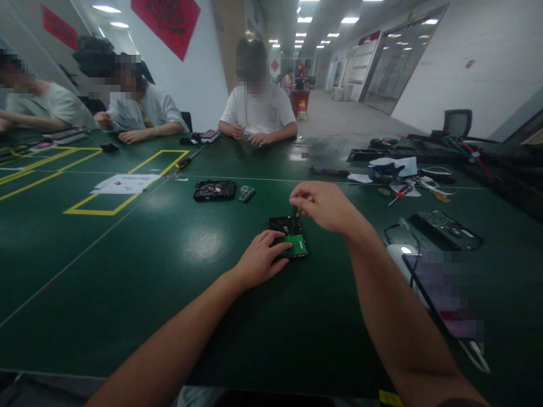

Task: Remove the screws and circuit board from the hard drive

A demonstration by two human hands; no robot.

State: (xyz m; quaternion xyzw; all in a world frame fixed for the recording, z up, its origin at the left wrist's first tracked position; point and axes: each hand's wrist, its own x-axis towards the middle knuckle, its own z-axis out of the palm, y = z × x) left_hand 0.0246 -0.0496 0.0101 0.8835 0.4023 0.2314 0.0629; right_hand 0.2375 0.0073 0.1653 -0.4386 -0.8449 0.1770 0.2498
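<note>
A hard drive (286,225) lies on the green table with its black casing and green circuit board facing up. My left hand (263,259) rests on its left and near side, fingers spread over the board and edge, holding it against the table. Above the drive's far right corner, my right hand (324,206) is closed around a small screwdriver (297,213) with a dark and yellow handle. Its tip points down at the drive; whether it sits in a screw I cannot tell. Farther left lie an opened black drive casing (215,190) and a loose circuit board (246,194).
To the right are another hard drive (445,229), a tablet-like device (441,297) with cables, and a red screwdriver (399,195) among scraps. A paper sheet (126,183) and a yellow-black screwdriver (186,160) lie left. Several people sit across the table (169,305).
</note>
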